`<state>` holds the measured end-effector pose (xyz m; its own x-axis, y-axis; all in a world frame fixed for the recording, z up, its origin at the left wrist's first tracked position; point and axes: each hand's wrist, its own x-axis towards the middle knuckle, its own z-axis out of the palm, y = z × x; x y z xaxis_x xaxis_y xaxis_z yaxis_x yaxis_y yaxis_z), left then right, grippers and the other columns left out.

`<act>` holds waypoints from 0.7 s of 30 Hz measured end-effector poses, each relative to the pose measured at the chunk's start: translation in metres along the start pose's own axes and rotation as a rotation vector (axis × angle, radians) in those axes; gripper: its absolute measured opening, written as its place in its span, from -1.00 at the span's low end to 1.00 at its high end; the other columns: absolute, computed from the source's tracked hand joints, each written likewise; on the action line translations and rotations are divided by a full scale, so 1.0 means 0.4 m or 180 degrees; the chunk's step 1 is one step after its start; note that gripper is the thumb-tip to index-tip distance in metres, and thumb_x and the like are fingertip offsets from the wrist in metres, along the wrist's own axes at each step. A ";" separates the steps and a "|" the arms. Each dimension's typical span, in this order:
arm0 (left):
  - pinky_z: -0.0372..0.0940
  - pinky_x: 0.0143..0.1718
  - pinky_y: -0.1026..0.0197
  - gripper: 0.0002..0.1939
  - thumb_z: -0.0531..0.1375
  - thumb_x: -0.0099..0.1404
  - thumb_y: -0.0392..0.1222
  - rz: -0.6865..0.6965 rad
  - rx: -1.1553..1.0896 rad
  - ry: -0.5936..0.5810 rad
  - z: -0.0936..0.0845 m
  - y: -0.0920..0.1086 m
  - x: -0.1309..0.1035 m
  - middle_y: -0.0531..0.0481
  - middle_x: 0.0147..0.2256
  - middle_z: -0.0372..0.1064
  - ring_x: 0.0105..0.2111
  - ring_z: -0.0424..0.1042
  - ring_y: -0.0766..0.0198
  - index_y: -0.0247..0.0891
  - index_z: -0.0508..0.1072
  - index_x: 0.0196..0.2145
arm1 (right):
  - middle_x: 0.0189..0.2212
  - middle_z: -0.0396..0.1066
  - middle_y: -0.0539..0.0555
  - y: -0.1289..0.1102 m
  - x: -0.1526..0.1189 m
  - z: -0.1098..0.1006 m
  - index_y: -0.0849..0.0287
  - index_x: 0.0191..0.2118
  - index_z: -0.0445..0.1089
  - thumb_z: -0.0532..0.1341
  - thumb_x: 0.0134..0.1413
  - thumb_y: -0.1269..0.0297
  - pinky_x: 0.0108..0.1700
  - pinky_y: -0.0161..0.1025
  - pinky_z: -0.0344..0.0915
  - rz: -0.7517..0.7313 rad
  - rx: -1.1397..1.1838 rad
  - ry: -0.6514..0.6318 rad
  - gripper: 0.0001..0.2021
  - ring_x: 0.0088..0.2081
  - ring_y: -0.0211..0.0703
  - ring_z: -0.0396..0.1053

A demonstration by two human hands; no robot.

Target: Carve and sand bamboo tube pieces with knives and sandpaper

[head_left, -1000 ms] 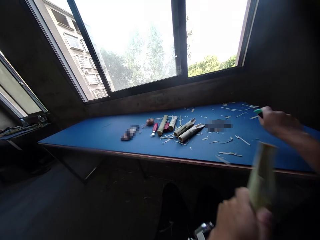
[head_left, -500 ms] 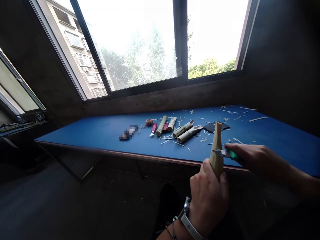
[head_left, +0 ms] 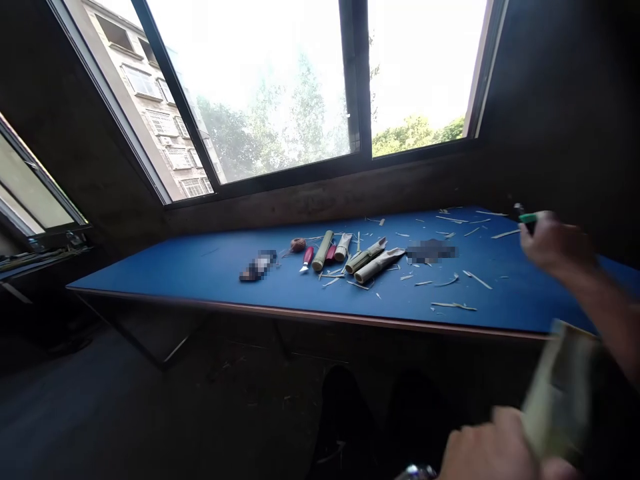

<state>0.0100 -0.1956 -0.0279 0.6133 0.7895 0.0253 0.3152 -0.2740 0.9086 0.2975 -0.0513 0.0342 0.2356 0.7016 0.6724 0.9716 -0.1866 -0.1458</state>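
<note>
My left hand (head_left: pixel 493 443) grips a bamboo piece (head_left: pixel 560 390) low at the right, in front of the table edge; both are blurred by motion. Raised over the right end of the blue table (head_left: pixel 190 267), my right hand (head_left: pixel 560 243) is closed round a green-handled knife (head_left: pixel 527 218), its blade pointing up and to the left. Hand and bamboo are well apart. Bamboo tubes lie mid-table: an upright-lying one (head_left: pixel 323 251), a shorter one (head_left: pixel 343 247), and two with cut ends, the nearer one (head_left: pixel 379 265) angled toward the right.
A red-handled knife (head_left: pixel 307 259) and a ball of twine (head_left: pixel 298 245) lie left of the tubes. Bamboo shavings (head_left: pixel 454 306) are scattered over the right half. A blurred-out item (head_left: pixel 258 266) lies further left. Windows (head_left: pixel 280 93) rise behind the table.
My right hand has lifted the knife away from the bamboo, up and to the right. My left hand has carried the bamboo down and to the right, turning its broader side into view.
</note>
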 end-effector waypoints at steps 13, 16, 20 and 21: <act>0.14 -0.69 0.43 -0.57 0.13 0.19 0.09 0.0671 -0.2418 0.0277 -0.151 -0.005 0.071 0.10 -0.43 0.22 -0.69 0.26 0.50 -0.27 0.13 -0.15 | -0.44 0.40 0.26 -0.052 0.014 0.137 0.23 -0.17 0.28 -0.03 0.13 0.06 -0.54 -0.27 0.11 -0.0762 0.0591 -0.1087 -0.65 -0.52 -0.11 0.32; 0.16 -0.60 0.41 -0.59 0.12 0.22 0.00 0.0743 -0.1951 0.0614 -0.157 -0.006 0.074 0.10 -0.42 0.21 -0.64 0.25 0.51 -0.27 0.15 -0.07 | -0.42 0.39 0.28 -0.076 0.027 0.158 0.24 -0.31 0.37 0.14 -0.03 0.06 -0.52 -0.23 0.17 -0.0819 0.0626 -0.1371 -0.69 -0.45 -0.05 0.35; 0.20 -0.53 0.37 -0.62 0.07 0.26 -0.07 0.0667 -0.1254 0.1031 -0.166 -0.008 0.081 0.10 -0.42 0.20 -0.59 0.24 0.48 -0.24 0.15 -0.01 | -0.16 0.36 0.27 -0.133 -0.026 0.063 0.21 -0.16 0.38 0.13 0.03 0.08 -0.27 -0.17 0.32 -0.0888 0.1498 -0.0942 -0.66 -0.18 0.00 0.37; 0.21 -0.52 0.37 -0.63 0.06 0.27 -0.08 0.0632 -0.1097 0.1129 -0.167 -0.008 0.082 0.10 -0.42 0.20 -0.59 0.23 0.47 -0.23 0.16 0.00 | -0.13 0.35 0.24 -0.155 -0.050 0.021 0.20 -0.13 0.36 0.10 0.07 0.07 -0.23 -0.18 0.34 -0.0776 0.1937 -0.0738 -0.65 -0.17 -0.05 0.38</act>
<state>-0.0191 -0.1320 -0.0024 0.3355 0.8944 0.2958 -0.0750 -0.2877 0.9548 0.2326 -0.0480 0.0237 -0.0580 0.8160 0.5752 0.8216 0.3663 -0.4368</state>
